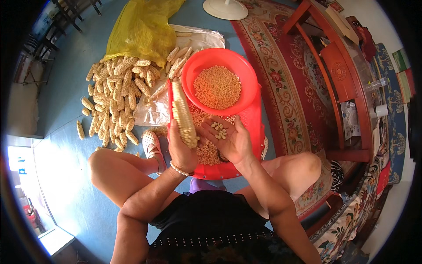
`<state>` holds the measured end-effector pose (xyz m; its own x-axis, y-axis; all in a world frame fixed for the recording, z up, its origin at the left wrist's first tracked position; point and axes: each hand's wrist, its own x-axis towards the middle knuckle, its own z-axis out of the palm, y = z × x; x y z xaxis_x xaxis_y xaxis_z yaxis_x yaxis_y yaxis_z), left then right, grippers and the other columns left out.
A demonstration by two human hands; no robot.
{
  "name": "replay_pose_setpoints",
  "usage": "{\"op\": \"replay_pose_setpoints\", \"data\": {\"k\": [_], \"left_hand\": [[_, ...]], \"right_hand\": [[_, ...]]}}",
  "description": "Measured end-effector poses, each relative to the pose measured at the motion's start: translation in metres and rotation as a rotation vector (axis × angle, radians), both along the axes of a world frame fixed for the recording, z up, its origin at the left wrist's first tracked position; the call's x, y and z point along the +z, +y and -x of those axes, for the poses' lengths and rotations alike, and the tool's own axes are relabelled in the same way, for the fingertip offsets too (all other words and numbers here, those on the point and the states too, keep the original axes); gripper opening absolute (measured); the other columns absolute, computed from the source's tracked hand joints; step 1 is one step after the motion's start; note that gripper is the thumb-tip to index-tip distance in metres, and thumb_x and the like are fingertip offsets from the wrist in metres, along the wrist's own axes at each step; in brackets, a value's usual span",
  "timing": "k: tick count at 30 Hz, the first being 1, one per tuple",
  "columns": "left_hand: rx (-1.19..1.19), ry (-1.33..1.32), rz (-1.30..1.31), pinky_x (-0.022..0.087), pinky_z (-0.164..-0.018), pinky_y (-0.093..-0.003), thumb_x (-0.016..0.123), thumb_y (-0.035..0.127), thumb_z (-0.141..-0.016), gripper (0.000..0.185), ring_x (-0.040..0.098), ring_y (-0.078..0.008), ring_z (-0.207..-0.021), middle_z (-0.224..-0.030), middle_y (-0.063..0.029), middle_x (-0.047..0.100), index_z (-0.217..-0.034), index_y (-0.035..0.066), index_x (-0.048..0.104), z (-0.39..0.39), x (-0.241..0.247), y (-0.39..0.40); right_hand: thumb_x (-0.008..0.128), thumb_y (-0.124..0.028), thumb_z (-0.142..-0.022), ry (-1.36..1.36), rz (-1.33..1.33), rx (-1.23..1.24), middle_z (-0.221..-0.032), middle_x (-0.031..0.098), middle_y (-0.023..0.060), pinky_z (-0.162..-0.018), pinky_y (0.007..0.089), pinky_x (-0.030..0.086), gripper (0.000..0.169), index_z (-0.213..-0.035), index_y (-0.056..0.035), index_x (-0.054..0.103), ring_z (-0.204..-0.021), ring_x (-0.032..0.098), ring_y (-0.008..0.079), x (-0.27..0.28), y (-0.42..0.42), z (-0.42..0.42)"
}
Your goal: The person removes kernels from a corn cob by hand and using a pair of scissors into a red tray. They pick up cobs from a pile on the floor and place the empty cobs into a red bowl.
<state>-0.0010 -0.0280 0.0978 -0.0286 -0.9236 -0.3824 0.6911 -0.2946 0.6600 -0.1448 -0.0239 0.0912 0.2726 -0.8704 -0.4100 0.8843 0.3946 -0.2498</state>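
My left hand (183, 151) grips a partly shelled corn cob (180, 112), which points away from me. Kernels still cover much of its near half, while the far end looks bare. My right hand (232, 140) is palm up with its fingers spread, and several loose corn kernels (219, 130) rest on it. Both hands are above a red plastic tray (249, 122) strewn with shelled kernels (208, 155). At the tray's far side stands a round red basin (188, 71) that holds a heap of kernels (217, 86).
Dried corn cobs (113, 99) lie piled on the blue floor at left, spilling from a yellow mesh sack (141, 29). Bare cobs (178, 61) lie on a white plastic sheet (151, 112). A patterned red rug (277, 76) and wooden table (349, 99) are at right.
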Motion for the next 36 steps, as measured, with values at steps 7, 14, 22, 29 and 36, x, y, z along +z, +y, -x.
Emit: {"op": "replay_pose_setpoints", "data": {"k": [7, 14, 22, 29, 36], "left_hand": [[0.042, 0.125, -0.18, 0.04, -0.05, -0.03, 0.037, 0.051, -0.089, 0.046, 0.051, -0.0202, -0.055, -0.066, -0.0095, 0.057, -0.082, 0.009, 0.053, -0.015, -0.003, -0.01], [-0.059, 0.243, -0.237, 0.04, -0.052, -0.0299, 0.037, 0.046, -0.091, 0.041, 0.054, -0.019, -0.06, -0.069, -0.0081, 0.057, -0.088, 0.009, 0.053, -0.004, 0.004, -0.006], [-0.302, 0.39, -0.218, 0.043, -0.058, -0.0301, 0.037, 0.045, -0.092, 0.04, 0.056, -0.0177, -0.073, -0.084, -0.0044, 0.058, -0.097, 0.01, 0.054, -0.002, 0.002, -0.002], [-0.252, 0.334, -0.245, 0.045, -0.062, -0.0309, 0.035, 0.044, -0.094, 0.041, 0.057, -0.0153, -0.073, -0.082, -0.005, 0.06, -0.103, 0.009, 0.054, 0.004, 0.001, 0.002], [-0.364, -0.46, 0.136, 0.044, -0.06, -0.027, 0.033, 0.047, -0.095, 0.047, 0.054, -0.0124, -0.068, -0.079, -0.0035, 0.057, -0.101, 0.005, 0.054, 0.007, 0.004, 0.007]], "right_hand": [[0.03, -0.049, -0.093, -0.132, 0.102, -0.018, -0.129, 0.041, 0.0252, -0.106, 0.0455, 0.03, 0.066, -0.122, 0.0087, 0.042, -0.125, 0.035, 0.0353, 0.013, 0.003, 0.005], [0.032, -0.047, -0.094, 0.149, -0.193, -0.064, -0.122, 0.044, 0.0308, -0.101, 0.0447, 0.039, 0.065, -0.12, 0.0121, 0.041, -0.119, 0.042, 0.0381, -0.018, -0.007, 0.012], [0.046, -0.048, -0.09, 0.634, -0.121, -0.144, -0.131, 0.032, 0.0317, -0.101, 0.0425, 0.035, 0.078, -0.137, 0.0055, 0.012, -0.126, 0.033, 0.0354, -0.005, -0.037, 0.013], [0.045, -0.03, -0.094, 0.992, 0.366, 0.126, -0.097, 0.057, 0.005, -0.077, 0.0236, 0.043, 0.04, -0.117, 0.0029, 0.05, -0.088, 0.052, 0.0096, 0.029, 0.002, -0.027], [0.04, -0.012, -0.094, 1.032, 0.367, -0.075, -0.102, 0.057, 0.0053, -0.078, 0.0228, 0.045, 0.034, -0.122, 0.0042, 0.047, -0.087, 0.053, 0.0077, 0.005, 0.012, -0.037]]}}
